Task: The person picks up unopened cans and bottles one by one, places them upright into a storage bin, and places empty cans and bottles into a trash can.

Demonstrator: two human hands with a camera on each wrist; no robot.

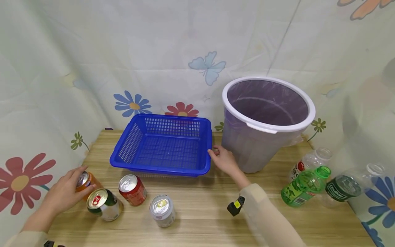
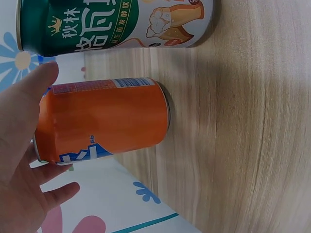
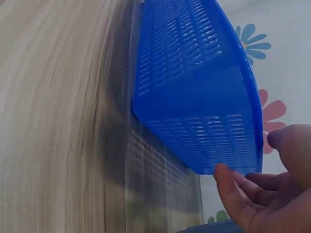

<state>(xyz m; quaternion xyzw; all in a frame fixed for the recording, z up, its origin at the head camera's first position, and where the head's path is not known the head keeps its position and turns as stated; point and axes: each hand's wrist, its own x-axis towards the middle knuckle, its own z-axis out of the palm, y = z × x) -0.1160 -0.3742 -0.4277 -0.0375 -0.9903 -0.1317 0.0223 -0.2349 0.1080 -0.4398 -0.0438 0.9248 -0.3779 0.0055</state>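
My left hand (image 1: 64, 190) is around the top of an orange soda can (image 2: 104, 121), thumb on one side and fingers on the other. Close beside that can stands a green and white can (image 1: 105, 204) with a red tab. A red can (image 1: 132, 189) and a silver-white can (image 1: 162, 211) stand upright to its right. My right hand (image 1: 224, 160) is at the right side of a blue plastic basket (image 1: 168, 147), which has slotted walls and nothing inside. In the right wrist view, the thumb (image 3: 279, 138) lies by the rim, with the fingers curled below it against the outer wall.
A tall bin (image 1: 247, 144) with a white rim and a plastic liner stands right of the basket. At the table's right edge are a green bottle (image 1: 303, 187) and two clear bottles, one with a dark green label (image 1: 342, 188). A flowered curtain (image 1: 172, 61) hangs behind.
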